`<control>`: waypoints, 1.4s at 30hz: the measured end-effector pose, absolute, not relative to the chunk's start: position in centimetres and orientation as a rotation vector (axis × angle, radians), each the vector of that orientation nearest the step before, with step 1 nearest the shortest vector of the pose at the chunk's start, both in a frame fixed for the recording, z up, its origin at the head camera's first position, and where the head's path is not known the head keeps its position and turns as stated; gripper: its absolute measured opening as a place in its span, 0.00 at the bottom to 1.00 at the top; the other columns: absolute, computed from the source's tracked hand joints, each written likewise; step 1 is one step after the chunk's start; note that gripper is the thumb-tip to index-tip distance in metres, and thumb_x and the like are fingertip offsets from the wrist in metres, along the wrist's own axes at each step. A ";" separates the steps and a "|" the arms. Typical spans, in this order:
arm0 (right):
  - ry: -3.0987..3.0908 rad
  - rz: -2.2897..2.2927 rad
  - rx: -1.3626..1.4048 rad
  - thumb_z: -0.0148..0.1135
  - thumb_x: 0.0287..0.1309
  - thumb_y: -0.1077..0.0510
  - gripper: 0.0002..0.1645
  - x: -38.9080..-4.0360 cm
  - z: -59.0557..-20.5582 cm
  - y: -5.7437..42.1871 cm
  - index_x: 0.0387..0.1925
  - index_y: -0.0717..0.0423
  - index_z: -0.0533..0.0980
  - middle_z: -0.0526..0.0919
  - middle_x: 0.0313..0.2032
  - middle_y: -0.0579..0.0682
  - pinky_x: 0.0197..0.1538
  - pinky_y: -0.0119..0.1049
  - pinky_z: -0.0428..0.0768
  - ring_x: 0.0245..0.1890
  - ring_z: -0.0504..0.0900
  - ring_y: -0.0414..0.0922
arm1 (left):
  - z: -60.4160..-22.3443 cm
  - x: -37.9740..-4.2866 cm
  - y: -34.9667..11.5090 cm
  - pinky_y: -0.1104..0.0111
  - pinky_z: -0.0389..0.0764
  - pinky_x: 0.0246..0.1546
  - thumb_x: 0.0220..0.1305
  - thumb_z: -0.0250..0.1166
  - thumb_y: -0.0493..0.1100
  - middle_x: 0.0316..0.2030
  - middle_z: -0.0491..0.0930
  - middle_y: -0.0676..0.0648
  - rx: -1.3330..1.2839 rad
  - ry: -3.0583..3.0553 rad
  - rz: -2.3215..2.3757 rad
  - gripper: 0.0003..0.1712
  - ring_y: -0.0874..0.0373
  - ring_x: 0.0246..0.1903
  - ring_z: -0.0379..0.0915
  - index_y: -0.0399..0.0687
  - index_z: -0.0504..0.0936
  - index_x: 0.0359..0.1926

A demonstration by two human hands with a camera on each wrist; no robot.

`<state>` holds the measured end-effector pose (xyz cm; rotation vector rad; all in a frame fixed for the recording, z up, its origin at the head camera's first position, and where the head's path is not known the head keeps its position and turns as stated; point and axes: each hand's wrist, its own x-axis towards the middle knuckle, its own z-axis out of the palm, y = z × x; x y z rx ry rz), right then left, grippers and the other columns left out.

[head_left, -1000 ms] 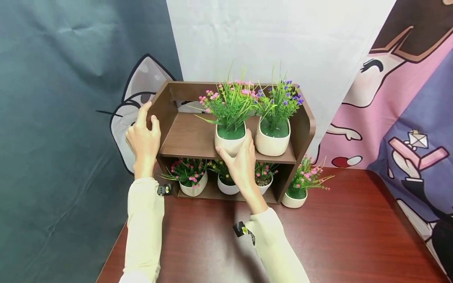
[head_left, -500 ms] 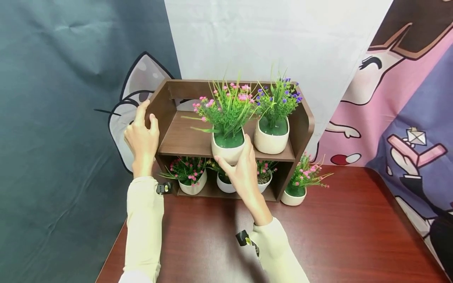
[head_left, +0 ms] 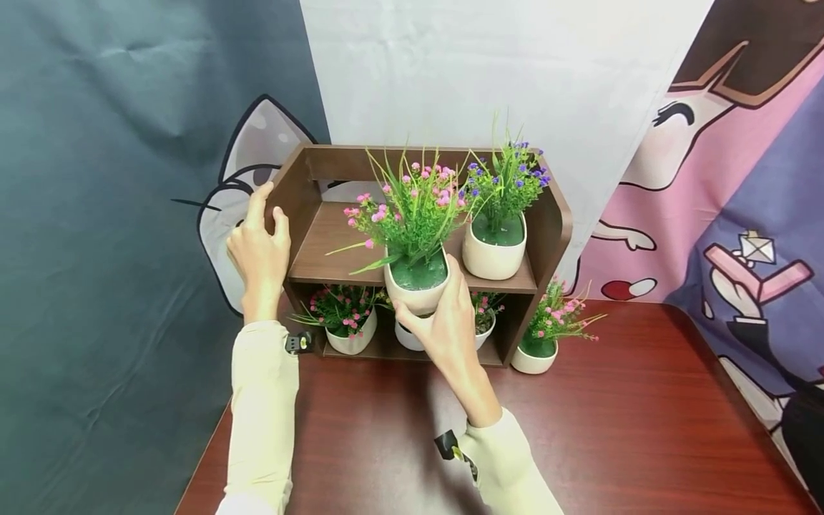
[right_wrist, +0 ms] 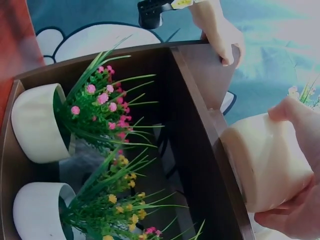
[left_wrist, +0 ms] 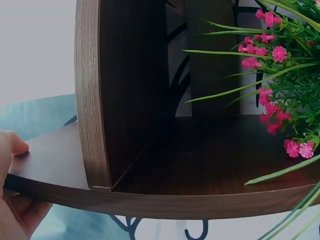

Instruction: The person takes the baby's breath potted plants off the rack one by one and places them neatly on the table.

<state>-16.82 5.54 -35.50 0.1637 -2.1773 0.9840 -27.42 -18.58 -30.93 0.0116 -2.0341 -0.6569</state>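
In the head view, my right hand (head_left: 450, 329) grips a potted plant (head_left: 418, 275) with pink flowers and a cream pot. It is held at the front of the upper tier of a brown wooden shelf (head_left: 344, 243). Thumb and fingers span the cream pot (right_wrist: 265, 160) in the right wrist view. My left hand (head_left: 260, 250) holds the shelf's left side panel. The left wrist view has its thumb (left_wrist: 19, 146) on the panel's inner face and fingers on the other side. A purple-flowered plant (head_left: 496, 247) stands at the upper tier's right end.
Several potted plants fill the lower tier, among them a pink-flowered one (head_left: 350, 329) at its left and a yellow-flowered one (right_wrist: 45, 210) beside it. Another pink-flowered plant (head_left: 536, 357) stands on the reddish table (head_left: 618, 400), right of the shelf. Printed cloth (head_left: 129, 214) hangs behind.
My right hand has drawn the pink-flowered plant off its place on the upper tier, forward and slightly left, toward me. The left hand keeps its hold on the side panel.
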 end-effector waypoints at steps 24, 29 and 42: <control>-2.189 0.946 0.284 0.64 0.25 0.46 0.58 -12.0 -39.9 6.3 0.61 0.58 0.50 0.63 0.55 0.51 0.49 0.39 0.65 0.51 0.66 0.44 | -31.5 -27.2 -18.4 0.58 0.58 0.20 0.62 0.46 0.49 0.17 0.72 0.38 0.019 -2.059 -0.703 0.19 0.45 0.14 0.61 0.64 0.68 0.54; -2.296 1.020 0.309 0.66 0.25 0.45 0.58 -10.0 -43.1 7.4 0.62 0.55 0.50 0.64 0.54 0.49 0.45 0.39 0.69 0.47 0.69 0.43 | -31.3 -27.0 -18.7 0.58 0.58 0.20 0.62 0.46 0.49 0.13 0.69 0.38 0.017 -2.050 -0.700 0.20 0.46 0.13 0.59 0.64 0.68 0.55; -2.397 1.002 -0.017 0.72 0.13 0.56 0.59 -3.0 -52.0 16.3 0.57 0.60 0.56 0.70 0.47 0.54 0.44 0.26 0.62 0.42 0.71 0.46 | -31.1 -27.2 -18.4 0.61 0.53 0.17 0.60 0.47 0.47 0.11 0.67 0.39 0.001 -2.030 -0.706 0.20 0.47 0.11 0.56 0.63 0.69 0.54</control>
